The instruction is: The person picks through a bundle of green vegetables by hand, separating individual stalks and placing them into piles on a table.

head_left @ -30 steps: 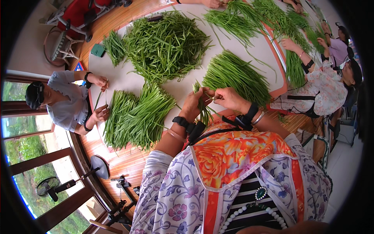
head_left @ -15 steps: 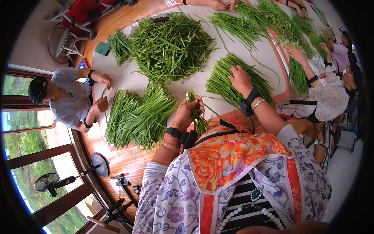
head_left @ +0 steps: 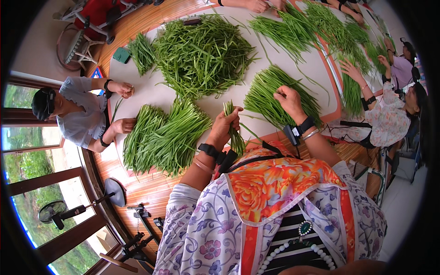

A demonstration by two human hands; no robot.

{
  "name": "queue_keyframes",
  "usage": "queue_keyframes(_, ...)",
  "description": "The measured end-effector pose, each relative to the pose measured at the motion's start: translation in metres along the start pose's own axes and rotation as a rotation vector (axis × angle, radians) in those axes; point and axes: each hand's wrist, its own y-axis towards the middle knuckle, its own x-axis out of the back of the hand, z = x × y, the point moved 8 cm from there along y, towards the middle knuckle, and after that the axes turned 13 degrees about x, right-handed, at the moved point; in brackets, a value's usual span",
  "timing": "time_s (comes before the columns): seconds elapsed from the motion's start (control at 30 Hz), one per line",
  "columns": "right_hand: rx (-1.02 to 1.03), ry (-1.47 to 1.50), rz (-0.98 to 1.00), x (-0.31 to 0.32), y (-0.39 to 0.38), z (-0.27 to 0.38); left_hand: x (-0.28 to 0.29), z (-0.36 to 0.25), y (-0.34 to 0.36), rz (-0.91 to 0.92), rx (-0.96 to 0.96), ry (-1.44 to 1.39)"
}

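My left hand (head_left: 222,128) is closed around a small upright bunch of garlic chives (head_left: 235,139), near the table's front edge. A few longer blades trail from the bunch toward the right. Over the stack of chives (head_left: 266,96) on the right hovers my right hand (head_left: 289,103), its fingers curled in and the tips pressed together. Whatever those fingertips hold, if anything, is too small to make out. Left of my left hand lie two neat piles of chives (head_left: 178,137), side by side. A large tangled heap of chives (head_left: 201,57) sits farther back.
A co-worker (head_left: 80,110) sits at the left edge of the light table (head_left: 130,89), hands by the piles. Several people work along the right and far sides among more chives (head_left: 321,27). A green box (head_left: 121,55) stands at the back left, and a fan (head_left: 52,213) by the windows.
My right hand has lifted off the right stack and moved slightly right and nearer, fingers drawn in. My left hand with its bunch shifted slightly right. The left co-worker's hands moved apart.
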Motion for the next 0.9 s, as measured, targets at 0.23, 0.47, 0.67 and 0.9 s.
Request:
queue_keyframes(0.23, -0.071, 0.482, 0.229, -0.025, -0.001, 0.064, -0.029, -0.002, 0.020, 0.020, -0.074, -0.007)
queue_keyframes(0.47, -0.058, 0.628, 0.375, -0.054, -0.021, 0.076, -0.034, 0.001, 0.016, 0.079, -0.119, -0.004)
queue_keyframes(0.67, -0.055, 0.592, 0.823, -0.072, -0.052, 0.085, 0.013, -0.018, -0.024, -0.209, -0.246, 0.014)
queue_keyframes(0.9, -0.102, 0.509, 0.725, -0.065, -0.048, 0.064, 0.035, -0.029, -0.055, -0.053, -0.263, -0.189)
